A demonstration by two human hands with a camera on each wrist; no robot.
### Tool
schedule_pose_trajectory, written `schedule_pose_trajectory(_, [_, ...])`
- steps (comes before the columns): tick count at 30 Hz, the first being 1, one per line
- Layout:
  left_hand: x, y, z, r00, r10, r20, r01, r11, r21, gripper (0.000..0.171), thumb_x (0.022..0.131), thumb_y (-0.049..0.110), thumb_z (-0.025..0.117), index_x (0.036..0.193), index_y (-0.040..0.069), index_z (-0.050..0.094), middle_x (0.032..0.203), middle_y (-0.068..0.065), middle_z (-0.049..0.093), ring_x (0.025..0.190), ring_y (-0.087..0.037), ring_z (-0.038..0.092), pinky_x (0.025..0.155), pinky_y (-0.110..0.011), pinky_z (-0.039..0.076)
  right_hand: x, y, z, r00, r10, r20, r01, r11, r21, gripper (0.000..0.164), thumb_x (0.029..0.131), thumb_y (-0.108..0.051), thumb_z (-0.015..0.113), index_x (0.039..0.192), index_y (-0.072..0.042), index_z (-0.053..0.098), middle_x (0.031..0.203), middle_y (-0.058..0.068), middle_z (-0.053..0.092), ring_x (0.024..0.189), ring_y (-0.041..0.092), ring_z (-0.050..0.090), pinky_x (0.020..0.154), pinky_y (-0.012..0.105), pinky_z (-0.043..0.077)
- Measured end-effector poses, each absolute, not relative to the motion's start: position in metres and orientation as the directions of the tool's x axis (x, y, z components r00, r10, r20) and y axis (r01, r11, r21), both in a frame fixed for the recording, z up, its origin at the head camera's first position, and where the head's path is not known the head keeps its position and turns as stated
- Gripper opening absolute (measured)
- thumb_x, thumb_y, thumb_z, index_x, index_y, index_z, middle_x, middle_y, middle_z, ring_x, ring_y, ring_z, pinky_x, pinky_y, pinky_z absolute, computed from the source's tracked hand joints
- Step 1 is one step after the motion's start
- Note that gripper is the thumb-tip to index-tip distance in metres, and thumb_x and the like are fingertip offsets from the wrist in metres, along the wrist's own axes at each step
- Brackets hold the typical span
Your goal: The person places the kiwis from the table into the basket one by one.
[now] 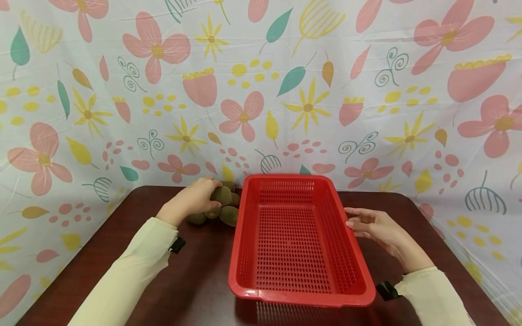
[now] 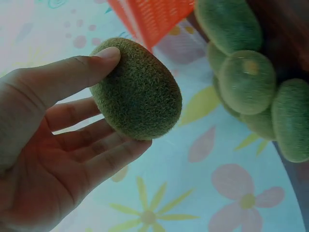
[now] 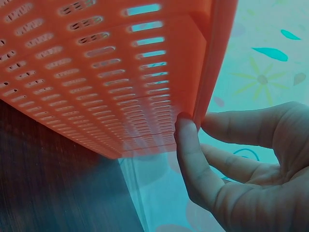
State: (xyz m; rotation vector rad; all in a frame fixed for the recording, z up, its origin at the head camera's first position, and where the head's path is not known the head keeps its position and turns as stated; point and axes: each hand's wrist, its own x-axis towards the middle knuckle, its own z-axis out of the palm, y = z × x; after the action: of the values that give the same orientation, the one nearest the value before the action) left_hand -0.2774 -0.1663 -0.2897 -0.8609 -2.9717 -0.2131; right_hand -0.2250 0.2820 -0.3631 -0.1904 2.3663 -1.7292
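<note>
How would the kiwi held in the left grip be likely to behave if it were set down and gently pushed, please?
The kiwi would probably roll, perhaps unevenly, as it is rounded but oval. Its fuzzy skin suggests it may not be very slippery. It also looks firm enough to keep its shape, since no dent shows where it is pinched.

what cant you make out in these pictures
Head view: exact count of piled kiwis; the left hand and nearer ones cover some.
Left wrist view: some of that hand's fingertips, hidden behind the held kiwi.
Left wrist view: most of the red basket, cut off by the top edge.
Head view: near side of the table, cut off by the bottom edge.
</note>
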Motion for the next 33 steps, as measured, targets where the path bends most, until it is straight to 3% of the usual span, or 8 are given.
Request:
schedule_pose_trajectory(10, [-0.285,-0.142,-0.269,-0.826,0.555,0.100,0.564,0.815,0.136,0.042,0.084,0.015,0.075,0.118,-0.007,0.063,0.110,-0.019,0.065,0.097,-0.030,0.061,0.079,-0.039,0.050,-0.225,0.284,-0.364,-0.972,-0.217,-0.091,0.013,0.335,-0.942,0.067,0.092,-0.022,0.067,0.145,0.006,0.036,0.120,0.020,0.062,0.096,0.021,0.067,0.084,0.038,0.055])
schedule_pose_trajectory(19, [-0.292,-0.119,-0.255,-0.801,0.586,0.120,0.598,0.791,0.130,0.042,0.086,0.017,0.074,0.119,-0.005,0.063,0.113,-0.017,0.066,0.104,-0.030,0.061,0.086,-0.041,0.050,-0.225,0.283,-0.362,-0.972,-0.218,-0.084,0.007,0.335,-0.942,0.066,0.092,-0.022,0.067,0.144,0.006,0.037,0.118,0.019,0.063,0.095,0.020,0.067,0.084,0.038,0.055])
schedule_pose_trajectory(22, [-0.293,-0.110,-0.250,-0.806,0.580,0.115,0.591,0.793,0.149,0.046,0.086,0.019,0.073,0.123,-0.004,0.061,0.119,-0.017,0.064,0.108,-0.029,0.060,0.089,-0.039,0.049,-0.225,0.283,-0.361,-0.972,-0.218,-0.087,0.009,0.337,-0.942,0.066,0.092,-0.022,0.067,0.144,0.006,0.037,0.117,0.019,0.064,0.095,0.020,0.067,0.083,0.037,0.055])
schedule_pose_trajectory(33, [-0.309,-0.076,-0.237,-0.832,0.553,0.046,0.544,0.796,0.265,0.049,0.088,0.023,0.071,0.127,-0.002,0.055,0.116,-0.013,0.062,0.097,-0.023,0.056,0.089,-0.037,0.047,-0.225,0.281,-0.363,-0.973,-0.217,-0.083,0.006,0.333,-0.943,0.066,0.092,-0.022,0.067,0.144,0.007,0.036,0.117,0.019,0.064,0.094,0.019,0.067,0.084,0.038,0.055])
